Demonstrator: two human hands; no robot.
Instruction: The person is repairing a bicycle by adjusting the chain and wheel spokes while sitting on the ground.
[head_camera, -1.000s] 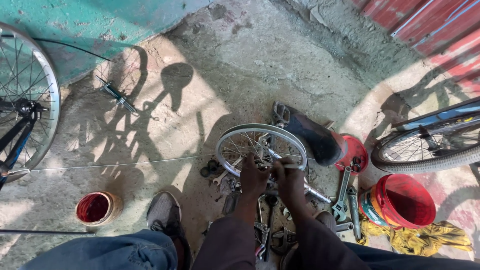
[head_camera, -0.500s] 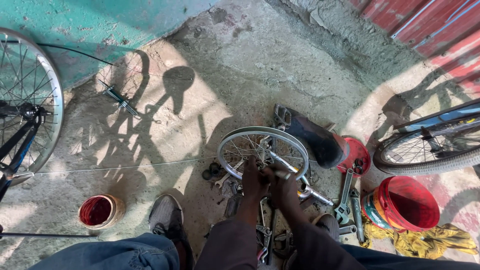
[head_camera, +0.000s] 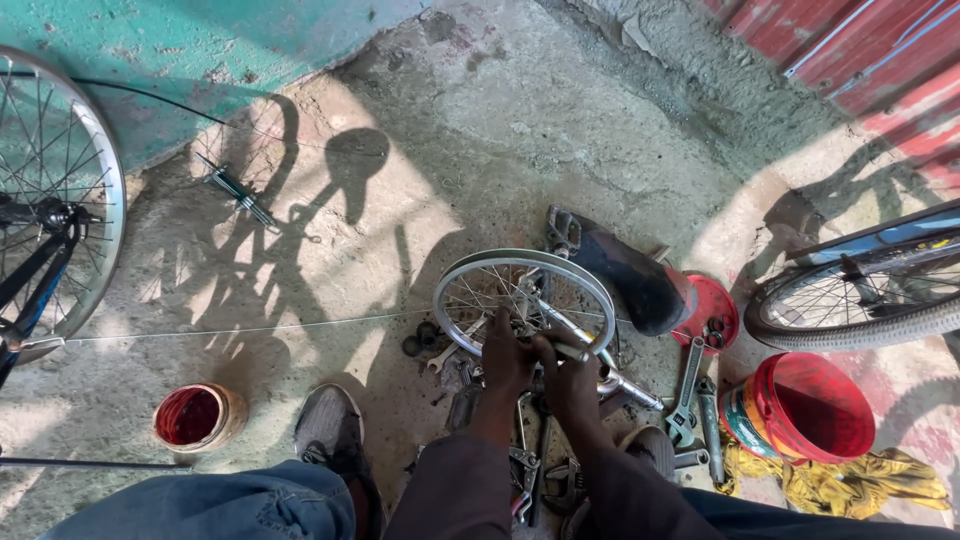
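Note:
A small spoked bicycle wheel (head_camera: 525, 270) lies on the concrete ground in front of me. My left hand (head_camera: 508, 362) grips the near part of its rim and spokes. My right hand (head_camera: 570, 375) is closed beside it on a short metal piece at the wheel's near edge; what exactly it holds is hard to tell. Both arms wear dark sleeves. Wrenches and other metal tools (head_camera: 690, 395) lie scattered around and under my hands.
A red bucket (head_camera: 800, 405) on a yellow rag (head_camera: 850, 480) stands right, a red lid (head_camera: 712, 305) and black mudguard (head_camera: 625, 265) behind. A bicycle wheel (head_camera: 860, 300) is at right, another large wheel (head_camera: 60, 200) left, a small red-filled tin (head_camera: 195, 415) near my shoe (head_camera: 328, 425).
The view has shifted slightly. My hands have stayed on the near side of the small wheel with only small movements.

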